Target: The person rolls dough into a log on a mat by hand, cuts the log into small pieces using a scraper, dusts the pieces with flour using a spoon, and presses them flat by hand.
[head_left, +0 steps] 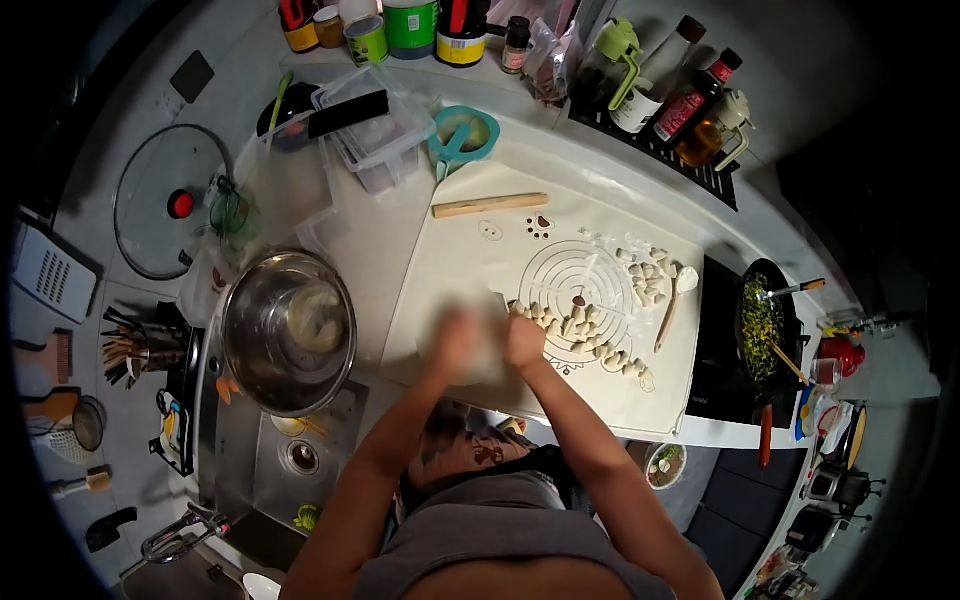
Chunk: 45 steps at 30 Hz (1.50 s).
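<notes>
Working over a pale mat (450, 255) on the desk (365, 265), with right fingers (520, 335) curled in just beside a line of little dough lumps (578, 322), and left fingers (455, 340) close on their other side, too blurry to tell if apart or together. Cannot tell if holding anything with either. Look past the right fingers, off to their right, for more lumps (650, 282) and a spoon (668, 320), ahead of the left fingers for a rolling pin (490, 205), and left of them for a shiny bowl (250, 335).
</notes>
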Each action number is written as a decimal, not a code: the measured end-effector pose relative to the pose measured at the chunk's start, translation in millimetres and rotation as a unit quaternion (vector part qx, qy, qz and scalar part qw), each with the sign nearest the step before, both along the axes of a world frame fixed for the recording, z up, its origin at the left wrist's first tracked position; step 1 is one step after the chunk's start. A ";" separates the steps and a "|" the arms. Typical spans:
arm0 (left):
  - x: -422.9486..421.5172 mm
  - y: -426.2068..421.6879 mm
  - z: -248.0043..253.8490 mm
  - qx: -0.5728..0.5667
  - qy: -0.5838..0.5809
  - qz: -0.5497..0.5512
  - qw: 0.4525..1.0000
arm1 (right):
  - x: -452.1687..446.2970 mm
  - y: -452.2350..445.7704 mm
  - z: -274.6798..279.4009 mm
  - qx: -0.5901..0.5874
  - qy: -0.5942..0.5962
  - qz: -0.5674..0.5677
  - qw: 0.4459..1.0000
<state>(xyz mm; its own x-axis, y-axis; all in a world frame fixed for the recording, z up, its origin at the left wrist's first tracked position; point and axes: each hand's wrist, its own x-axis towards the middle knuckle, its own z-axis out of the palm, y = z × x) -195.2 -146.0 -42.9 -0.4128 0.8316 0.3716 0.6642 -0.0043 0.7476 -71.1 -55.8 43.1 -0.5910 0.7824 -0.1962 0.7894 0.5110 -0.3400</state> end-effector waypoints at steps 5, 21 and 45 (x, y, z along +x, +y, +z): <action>-7.1 6.3 43.5 -0.046 0.002 0.040 0.998 | 6.6 -1.1 6.9 0.011 0.038 -0.025 0.999; -15.6 6.2 19.6 -0.067 0.065 0.042 0.995 | -32.8 -6.0 -12.5 0.036 0.006 0.031 0.999; -1.1 -20.1 18.5 0.001 -0.030 0.078 0.996 | -30.6 -14.6 -3.8 0.014 -0.010 0.070 0.997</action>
